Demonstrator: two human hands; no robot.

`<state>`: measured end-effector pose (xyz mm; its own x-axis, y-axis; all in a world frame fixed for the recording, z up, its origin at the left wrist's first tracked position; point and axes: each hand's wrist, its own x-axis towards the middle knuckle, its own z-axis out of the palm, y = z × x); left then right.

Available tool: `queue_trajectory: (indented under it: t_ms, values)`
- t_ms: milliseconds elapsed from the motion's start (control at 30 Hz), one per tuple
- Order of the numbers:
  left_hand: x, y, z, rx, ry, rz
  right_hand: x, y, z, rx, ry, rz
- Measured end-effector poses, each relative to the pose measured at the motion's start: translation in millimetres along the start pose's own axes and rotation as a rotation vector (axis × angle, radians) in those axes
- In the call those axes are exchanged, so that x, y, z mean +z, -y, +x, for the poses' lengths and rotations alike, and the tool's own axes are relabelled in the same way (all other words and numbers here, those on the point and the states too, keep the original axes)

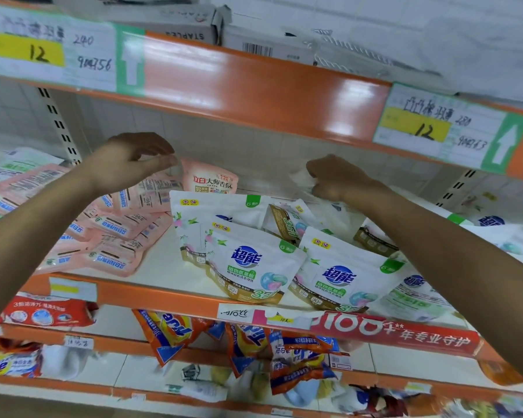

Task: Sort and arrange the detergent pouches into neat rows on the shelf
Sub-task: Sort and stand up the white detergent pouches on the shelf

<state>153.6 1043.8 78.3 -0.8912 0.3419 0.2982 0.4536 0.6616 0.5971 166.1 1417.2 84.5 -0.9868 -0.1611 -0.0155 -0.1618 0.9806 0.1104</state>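
Left hand (133, 158): fingers drawn together, apparently pinching the top corner of an upright pink pouch (210, 181) near the shelf's back. Right hand (335, 179): fingers curled round a white pouch (298, 176), also at the back. Most sorting looks undone: pink pouches (109, 233) lie heaped at the left end, and white pouches (254, 260) lean unevenly along the front edge of the shelf (163, 267). Handwritten labels (50, 51) hang above; a tiled wall (224, 140) stands behind.

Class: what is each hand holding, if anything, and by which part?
The left hand pinches the upright pink pouch at its top left corner. The right hand grips a white pouch by its top edge.
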Motion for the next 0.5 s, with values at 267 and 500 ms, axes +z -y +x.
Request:
queue_trajectory:
  t_ms: [267,500]
  values:
    - [-12.8,1.2,-3.4,-0.006,-0.104,-0.082,-38.7,17.3,-41.1,0.085,-0.342,0.025]
    - [-14.0,-20.9,-9.4,-0.117,-0.144,-0.432,-58.6,65.6,-82.1,-0.245,-0.804,-0.175]
